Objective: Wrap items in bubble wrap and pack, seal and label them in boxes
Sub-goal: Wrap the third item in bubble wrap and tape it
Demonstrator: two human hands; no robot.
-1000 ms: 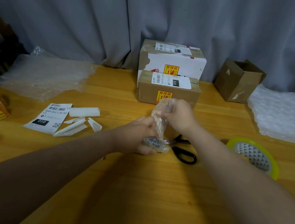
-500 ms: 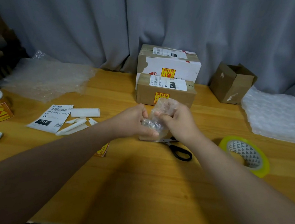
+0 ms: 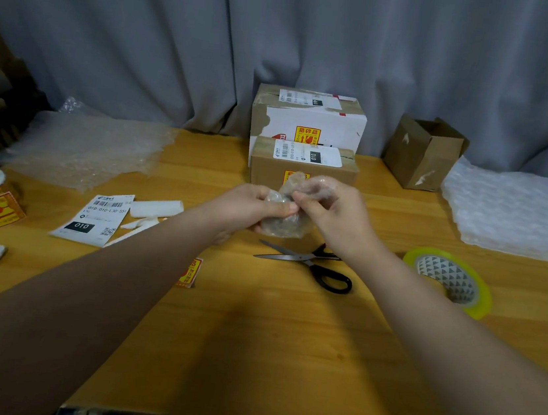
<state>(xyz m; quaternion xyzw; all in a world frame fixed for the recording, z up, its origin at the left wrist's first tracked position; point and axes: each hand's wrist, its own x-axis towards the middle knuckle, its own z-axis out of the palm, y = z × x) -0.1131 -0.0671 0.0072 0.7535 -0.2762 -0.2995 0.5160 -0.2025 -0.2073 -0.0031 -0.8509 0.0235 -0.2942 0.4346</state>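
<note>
Hands up over the table [image 3: 264, 361] | left hand [image 3: 248, 209] grips bubble-wrapped bundle [image 3: 282, 224] from below | right hand [image 3: 334, 214] pinches its wrap on top | bundle held above scissors [image 3: 307, 263], in front of 2 sealed boxes [image 3: 306, 142]

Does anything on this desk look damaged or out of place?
Yes. The white box at the back has its surface torn away along the left edge, baring brown card. A lone yellow sticker lies loose on the table, and the scissors sit with blades apart beside the bubble-wrapped bundle.
</note>
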